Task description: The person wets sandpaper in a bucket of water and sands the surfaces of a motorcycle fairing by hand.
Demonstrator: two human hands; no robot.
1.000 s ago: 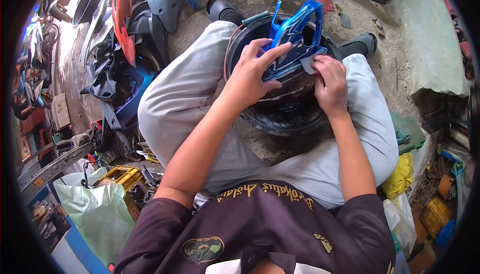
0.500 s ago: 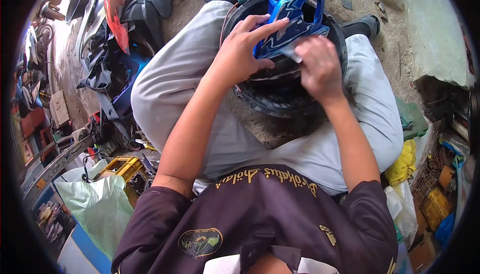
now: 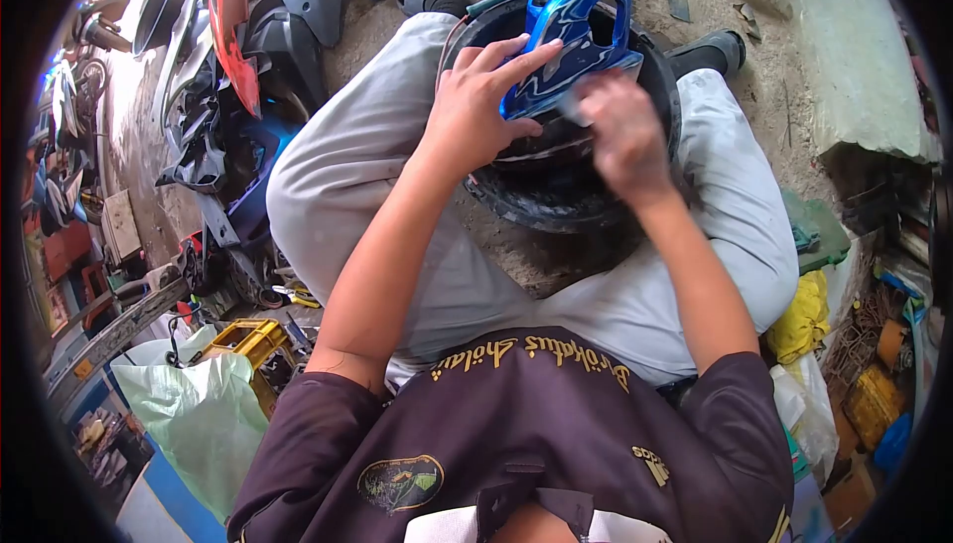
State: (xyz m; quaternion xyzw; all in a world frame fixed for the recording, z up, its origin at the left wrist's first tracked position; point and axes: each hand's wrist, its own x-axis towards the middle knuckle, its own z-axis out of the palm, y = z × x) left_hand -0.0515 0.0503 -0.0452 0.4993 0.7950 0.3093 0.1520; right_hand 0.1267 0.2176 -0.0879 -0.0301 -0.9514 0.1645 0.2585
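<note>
A glossy blue plastic motorcycle body panel point(image 3: 574, 52) with white and dark swirls is propped over a round black tub point(image 3: 541, 207) between my knees. Thumb and fingers of my left hand point(image 3: 481, 96) grip the panel by its left side. In the closed fingers of my right hand point(image 3: 627, 131) is a small pale sheet point(image 3: 573, 106), pressed near the panel's lower right edge. Motion smears this hand, and the sheet's material cannot be made out. The inside of the tub is mostly hidden behind the panel and my hands.
To the left lie dark motorcycle panels point(image 3: 288, 52), a red panel point(image 3: 231, 37), a yellow crate point(image 3: 248, 339) and a pale green sack point(image 3: 199, 399). On the right are a concrete ledge point(image 3: 859, 67), a yellow bag point(image 3: 800, 317) and rusty wire point(image 3: 866, 330).
My right hand has shifted slightly left and down along the panel with the pale sheet. My left hand keeps its grip. The whole view has tilted a little.
</note>
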